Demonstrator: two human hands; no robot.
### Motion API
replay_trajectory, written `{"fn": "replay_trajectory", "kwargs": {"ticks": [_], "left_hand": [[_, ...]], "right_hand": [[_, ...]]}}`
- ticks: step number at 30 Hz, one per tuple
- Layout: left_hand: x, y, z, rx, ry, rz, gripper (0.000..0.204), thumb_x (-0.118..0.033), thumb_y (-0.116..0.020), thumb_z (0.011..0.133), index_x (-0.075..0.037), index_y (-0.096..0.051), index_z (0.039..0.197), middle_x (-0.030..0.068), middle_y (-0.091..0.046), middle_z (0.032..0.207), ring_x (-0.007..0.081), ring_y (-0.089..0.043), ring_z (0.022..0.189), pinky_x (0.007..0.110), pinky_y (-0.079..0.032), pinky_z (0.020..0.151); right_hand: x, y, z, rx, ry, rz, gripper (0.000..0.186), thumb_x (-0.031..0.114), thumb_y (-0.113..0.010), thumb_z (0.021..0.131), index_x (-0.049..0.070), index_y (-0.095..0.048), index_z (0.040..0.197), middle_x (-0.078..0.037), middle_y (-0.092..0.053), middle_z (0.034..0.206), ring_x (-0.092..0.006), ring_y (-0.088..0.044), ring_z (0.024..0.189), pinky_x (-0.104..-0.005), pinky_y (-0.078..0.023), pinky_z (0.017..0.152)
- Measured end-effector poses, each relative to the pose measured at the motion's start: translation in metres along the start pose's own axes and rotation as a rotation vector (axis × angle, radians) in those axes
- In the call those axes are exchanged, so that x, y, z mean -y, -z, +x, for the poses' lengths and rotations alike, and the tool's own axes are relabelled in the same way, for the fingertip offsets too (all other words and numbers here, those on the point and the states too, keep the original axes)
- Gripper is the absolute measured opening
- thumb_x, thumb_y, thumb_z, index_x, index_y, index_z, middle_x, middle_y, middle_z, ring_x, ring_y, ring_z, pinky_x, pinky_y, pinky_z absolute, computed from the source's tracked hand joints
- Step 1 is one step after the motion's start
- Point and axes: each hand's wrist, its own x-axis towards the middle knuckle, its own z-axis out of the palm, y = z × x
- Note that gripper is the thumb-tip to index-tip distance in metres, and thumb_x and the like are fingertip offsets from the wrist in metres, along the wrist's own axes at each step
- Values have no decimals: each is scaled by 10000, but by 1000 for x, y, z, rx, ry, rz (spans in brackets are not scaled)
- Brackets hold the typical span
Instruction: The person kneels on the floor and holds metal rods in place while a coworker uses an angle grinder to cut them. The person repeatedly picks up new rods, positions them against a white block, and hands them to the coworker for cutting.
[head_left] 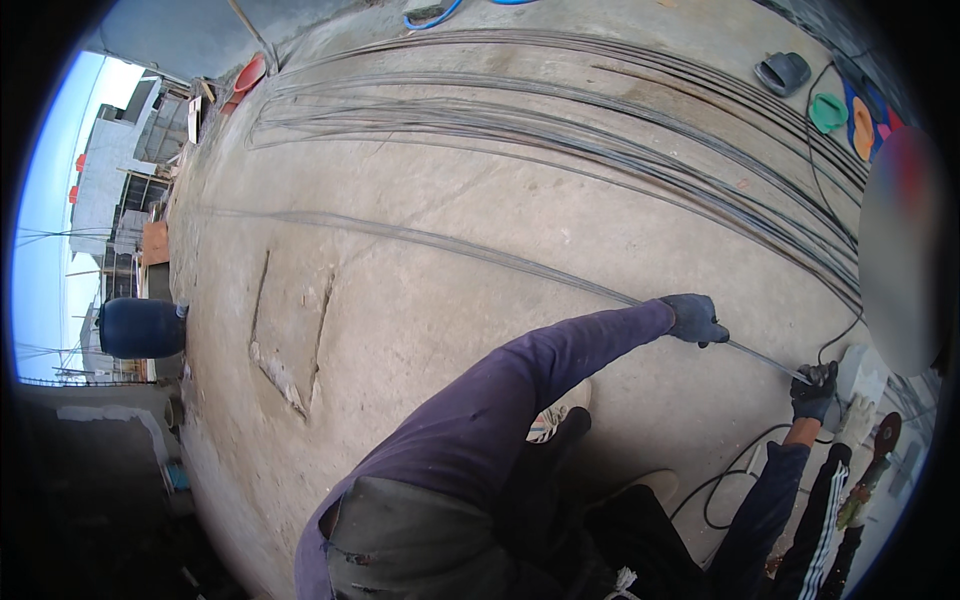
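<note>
The hands: the left hand (696, 319) is gripping a long steel rod (480, 255) lying on the concrete floor (400, 330); the right hand (815, 390) is closed around its end. Many rods (560, 120) wait behind.

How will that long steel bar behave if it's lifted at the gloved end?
The bar is very long and thin, so it would likely sag and whip. It looks like steel, so probably heavy overall. The left hand grips it gloved; the far end would probably drag.

Purple sleeve, dark glove on left hand (695, 319).
</note>
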Motion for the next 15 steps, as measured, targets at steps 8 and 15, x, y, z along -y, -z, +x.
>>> {"fn": "replay_trajectory", "kwargs": {"ticks": [8, 15], "left_hand": [[7, -2, -8, 21, 17, -17, 503, -527, -542, 873, -80, -769, 841, 138, -709, 1039, 328, -665, 982, 443, -488, 906], [9, -7, 27, 41, 19, -24, 555, -534, -539, 935, -20, -749, 940, 184, -703, 1054, 302, -651, 995, 407, -481, 932]], "right_hand": [[-15, -12, -12, -14, 24, -39, 462, 351, -597, 990, 195, -433, 588, 62, -354, 445, -105, -373, 396, -276, -395, 518], [-14, -48, -24, -274, 30, 42, 476, 399, -601, 962, 192, -434, 567, 58, -346, 446, -147, -427, 454, -338, -443, 649]]}}
